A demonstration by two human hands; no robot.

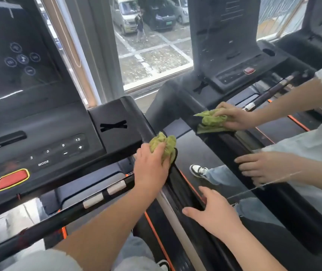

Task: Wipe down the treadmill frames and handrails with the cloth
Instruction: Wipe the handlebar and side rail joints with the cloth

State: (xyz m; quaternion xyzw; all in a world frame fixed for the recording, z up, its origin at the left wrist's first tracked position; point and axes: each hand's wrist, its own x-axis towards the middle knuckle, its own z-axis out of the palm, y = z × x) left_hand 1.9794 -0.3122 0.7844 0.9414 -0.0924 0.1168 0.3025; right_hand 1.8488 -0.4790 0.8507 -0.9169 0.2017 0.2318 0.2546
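the left hand point(150, 169) grips the crumpled green cloth point(164, 143) at the top of the glossy black treadmill handrail point(175, 184), whose long axis runs back toward 5 o'clock. the right hand point(213, 214) (empty, fingers spread) rests lower on it, well apart.

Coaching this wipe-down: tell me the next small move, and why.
Probably slide the left hand and its green cloth down the handrail toward the right hand. The cloth sits bunched at the rail's top end beside the console, so the stretch below probably remains; the right hand rests open there and may need lifting.
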